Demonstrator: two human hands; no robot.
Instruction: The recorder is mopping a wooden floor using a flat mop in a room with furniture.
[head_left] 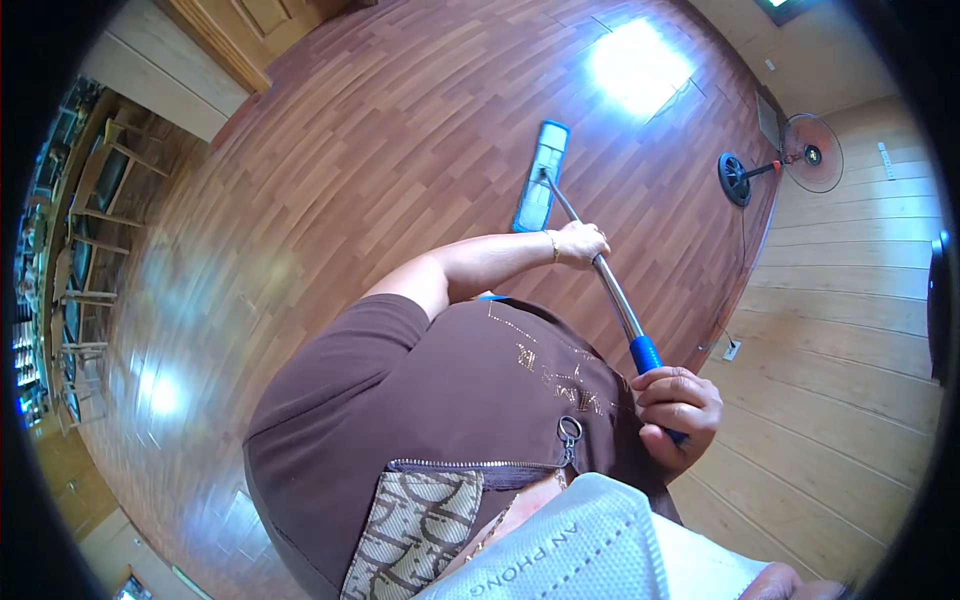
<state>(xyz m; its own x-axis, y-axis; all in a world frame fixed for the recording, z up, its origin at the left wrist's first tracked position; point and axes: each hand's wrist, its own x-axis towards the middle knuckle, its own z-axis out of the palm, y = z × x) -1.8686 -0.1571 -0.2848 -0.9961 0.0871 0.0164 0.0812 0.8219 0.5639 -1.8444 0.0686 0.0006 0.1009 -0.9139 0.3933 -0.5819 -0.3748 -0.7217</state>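
Note:
A flat mop with a blue-edged, pale rectangular head [542, 178] lies against the wood-plank floor ahead of me. From its middle a metal pole [621, 302] slants back toward my right side and ends in a blue grip [645, 352]. Partway down the pole, my left hand [580, 244] is closed around the metal; a thin bracelet circles that wrist. My right hand [682, 410] wraps the blue grip near the top end, beside my brown shirt. Its fingers hide part of the grip.
A standing fan [812, 155] with a round black base [735, 180] is at the right by the wood-panelled wall [830, 330]. A wall socket [732, 350] has a cord near it. Several chairs [105, 180] line the far left. A wooden door [245, 35] is at the upper left.

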